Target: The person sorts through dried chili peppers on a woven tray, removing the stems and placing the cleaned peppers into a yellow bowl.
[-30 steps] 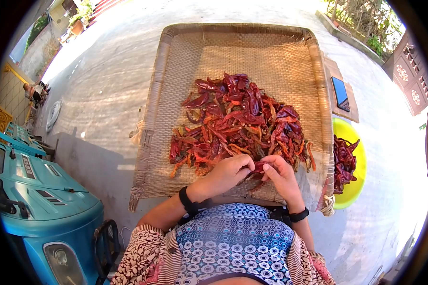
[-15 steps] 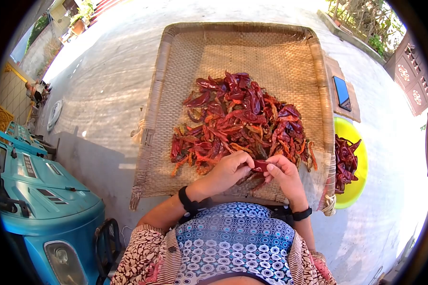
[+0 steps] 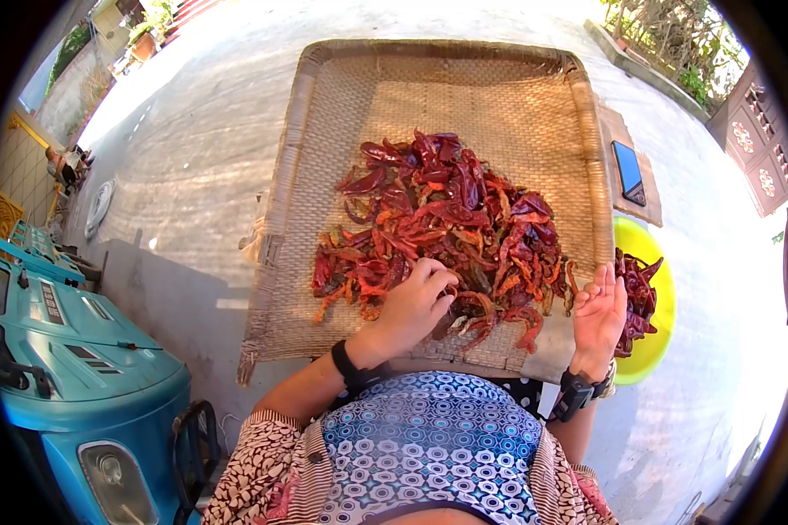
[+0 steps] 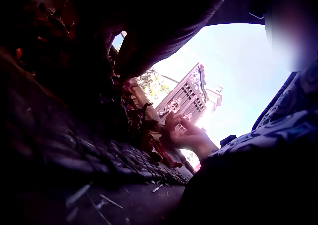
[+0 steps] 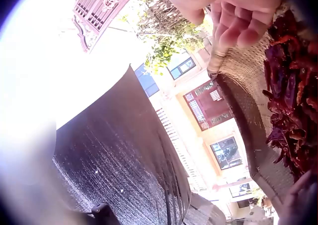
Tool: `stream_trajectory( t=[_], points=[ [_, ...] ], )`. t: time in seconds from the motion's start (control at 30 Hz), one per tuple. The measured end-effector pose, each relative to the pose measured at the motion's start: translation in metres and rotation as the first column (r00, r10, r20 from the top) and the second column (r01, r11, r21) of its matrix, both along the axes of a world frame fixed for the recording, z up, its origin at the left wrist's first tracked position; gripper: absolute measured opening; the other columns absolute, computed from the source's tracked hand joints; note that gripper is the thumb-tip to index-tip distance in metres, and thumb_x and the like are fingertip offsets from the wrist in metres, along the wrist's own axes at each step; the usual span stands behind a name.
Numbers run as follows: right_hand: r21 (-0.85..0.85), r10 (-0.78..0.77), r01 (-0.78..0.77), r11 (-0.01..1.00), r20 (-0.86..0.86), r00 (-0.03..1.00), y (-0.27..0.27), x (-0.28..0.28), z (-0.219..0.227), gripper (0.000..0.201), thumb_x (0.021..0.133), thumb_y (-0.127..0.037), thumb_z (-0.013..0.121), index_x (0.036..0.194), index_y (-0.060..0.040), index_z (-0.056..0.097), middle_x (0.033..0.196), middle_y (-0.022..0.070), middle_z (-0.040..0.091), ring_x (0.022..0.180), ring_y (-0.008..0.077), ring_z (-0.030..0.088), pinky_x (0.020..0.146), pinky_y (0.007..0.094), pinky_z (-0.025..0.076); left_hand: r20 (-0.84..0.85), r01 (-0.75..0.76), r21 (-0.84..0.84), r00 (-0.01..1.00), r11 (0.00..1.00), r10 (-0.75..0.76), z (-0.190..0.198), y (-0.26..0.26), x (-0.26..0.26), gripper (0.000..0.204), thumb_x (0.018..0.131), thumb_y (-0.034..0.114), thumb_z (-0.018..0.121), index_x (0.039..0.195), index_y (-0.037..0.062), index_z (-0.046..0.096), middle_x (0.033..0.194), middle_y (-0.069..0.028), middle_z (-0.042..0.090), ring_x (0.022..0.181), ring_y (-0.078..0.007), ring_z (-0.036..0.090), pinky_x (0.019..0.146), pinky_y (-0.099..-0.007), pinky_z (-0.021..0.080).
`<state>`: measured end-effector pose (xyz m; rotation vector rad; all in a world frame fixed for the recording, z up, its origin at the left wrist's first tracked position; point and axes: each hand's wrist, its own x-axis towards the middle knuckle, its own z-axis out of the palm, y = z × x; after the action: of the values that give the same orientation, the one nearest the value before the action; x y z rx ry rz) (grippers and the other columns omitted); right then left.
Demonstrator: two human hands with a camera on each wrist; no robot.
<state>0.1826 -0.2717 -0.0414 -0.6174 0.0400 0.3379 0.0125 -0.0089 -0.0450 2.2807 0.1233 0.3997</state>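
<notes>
A pile of dried red peppers [image 3: 446, 219] lies on a woven tray [image 3: 464, 87]. At the pile's near edge is the left hand [image 3: 411, 306], its fingers bent down at the peppers; whether they pinch one is hidden. Over the tray's right border, beside a yellow-green bowl [image 3: 665, 306] of dark red peppers [image 3: 635, 302], the right hand [image 3: 600, 319] is turned palm up with loosely bent fingers and nothing in it. The right wrist view shows that hand [image 5: 238, 11] above the tray edge. The left wrist view is very dark around the left hand.
A phone [image 3: 628, 173] lies on cardboard [image 3: 648, 197] right of the tray. At the left stands a teal vehicle [image 3: 87, 350], with a black metal bar frame [image 3: 197, 446] close by the left arm. A person [image 3: 66, 166] is far back at the left.
The two hands, earlier together on a dark red pepper, are now apart. The right hand has moved right to the tray's border and turned palm up; the left has shifted slightly away from the body.
</notes>
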Motion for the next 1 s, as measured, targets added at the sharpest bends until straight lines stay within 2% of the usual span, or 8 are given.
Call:
stream_trajectory(
  t=[0.13, 0.27, 0.4, 0.5, 0.67, 0.8, 0.9, 1.0],
  points=[
    [-0.245, 0.159, -0.153, 0.957, 0.008, 0.987, 0.012, -0.019, -0.01, 0.022, 0.098, -0.02, 0.053, 0.116, -0.0068, 0.057, 0.096, 0.0004, 0.064, 0.074, 0.0095, 0.056, 0.067, 0.0243, 0.047, -0.01, 0.058, 0.073, 0.998, 0.996, -0.057, 0.006, 0.0, 0.0, 0.028, 0.081, 0.013, 0.069, 0.107, 0.0068, 0.06, 0.11, -0.0091, 0.051, 0.079, -0.0284, 0.062, 0.068, -0.0372, 0.053],
    [-0.667, 0.388, -0.258, 0.699, 0.05, 0.92, 0.025, -0.029, -0.012, 0.018, 0.096, -0.014, 0.057, 0.112, -0.0068, 0.058, 0.092, 0.0023, 0.064, 0.07, 0.008, 0.058, 0.062, 0.0205, 0.046, -0.033, 0.071, 0.155, 0.997, 0.985, -0.066, 0.002, 0.001, -0.003, 0.032, 0.078, 0.01, 0.072, 0.108, 0.0057, 0.06, 0.109, -0.0104, 0.05, 0.082, -0.0265, 0.062, 0.07, -0.035, 0.053],
    [-0.802, 0.566, -0.267, 0.534, 0.104, 0.818, 0.031, -0.038, -0.005, 0.018, 0.093, -0.011, 0.061, 0.11, -0.0049, 0.058, 0.092, 0.0021, 0.063, 0.074, 0.0069, 0.058, 0.066, 0.0204, 0.047, -0.053, 0.07, 0.139, 0.997, 0.988, -0.063, 0.001, 0.001, -0.003, 0.028, 0.079, 0.008, 0.072, 0.103, 0.0047, 0.059, 0.107, -0.0107, 0.05, 0.083, -0.0255, 0.062, 0.07, -0.0341, 0.052],
    [-0.914, 0.703, -0.162, 0.373, 0.164, 0.692, 0.035, -0.049, 0.005, 0.022, 0.089, -0.008, 0.064, 0.11, -0.0029, 0.059, 0.091, 0.0033, 0.063, 0.077, 0.0091, 0.059, 0.067, 0.0233, 0.048, -0.041, 0.053, 0.104, 0.998, 0.993, -0.049, 0.0, 0.0, -0.003, 0.023, 0.08, 0.006, 0.07, 0.099, 0.004, 0.058, 0.105, -0.0101, 0.05, 0.083, -0.0253, 0.062, 0.07, -0.0334, 0.052],
    [-0.988, 0.888, 0.137, 0.065, 0.12, 0.445, 0.043, -0.059, 0.027, 0.035, 0.075, -0.011, 0.069, 0.109, -0.0098, 0.061, 0.104, 0.0074, 0.055, 0.08, 0.0219, 0.064, 0.072, 0.0342, 0.051, -0.013, 0.012, -0.009, 1.0, 1.0, -0.012, -0.001, 0.0, -0.003, 0.016, 0.084, 0.003, 0.067, 0.097, 0.003, 0.057, 0.105, -0.0094, 0.05, 0.083, -0.0238, 0.061, 0.072, -0.0325, 0.051],
    [-0.957, 0.88, 0.289, 0.006, 0.142, 0.453, 0.051, -0.064, 0.026, 0.026, 0.078, -0.012, 0.066, 0.104, -0.0119, 0.061, 0.102, 0.0081, 0.056, 0.082, 0.0273, 0.064, 0.072, 0.0393, 0.05, 0.058, -0.043, -0.099, 0.997, 0.994, 0.049, -0.002, 0.002, -0.001, 0.013, 0.085, 0.001, 0.065, 0.096, 0.0027, 0.057, 0.103, -0.0086, 0.052, 0.085, -0.0213, 0.06, 0.074, -0.0303, 0.05],
    [-0.903, 0.87, 0.43, 0.013, 0.222, 0.439, 0.056, -0.066, 0.015, 0.021, 0.079, -0.012, 0.065, 0.1, -0.0127, 0.061, 0.1, 0.0083, 0.057, 0.082, 0.0305, 0.062, 0.07, 0.041, 0.05, 0.124, -0.073, -0.227, 0.987, 0.971, 0.103, 0.006, 0.006, 0.003, 0.012, 0.086, 0.006, 0.063, 0.096, 0.0024, 0.056, 0.099, -0.0108, 0.054, 0.081, -0.0263, 0.06, 0.071, -0.0336, 0.049],
    [-0.89, 0.856, 0.455, 0.013, 0.245, 0.455, 0.059, -0.068, 0.012, 0.02, 0.079, -0.011, 0.065, 0.098, -0.0119, 0.061, 0.097, 0.0088, 0.058, 0.08, 0.0314, 0.062, 0.069, 0.0395, 0.049, 0.07, -0.117, -0.438, 0.984, 0.891, 0.164, 0.007, 0.011, 0.004, 0.009, 0.09, 0.006, 0.061, 0.097, 0.0015, 0.057, 0.094, -0.0081, 0.056, 0.079, -0.0183, 0.059, 0.071, -0.0291, 0.049]
  ],
)
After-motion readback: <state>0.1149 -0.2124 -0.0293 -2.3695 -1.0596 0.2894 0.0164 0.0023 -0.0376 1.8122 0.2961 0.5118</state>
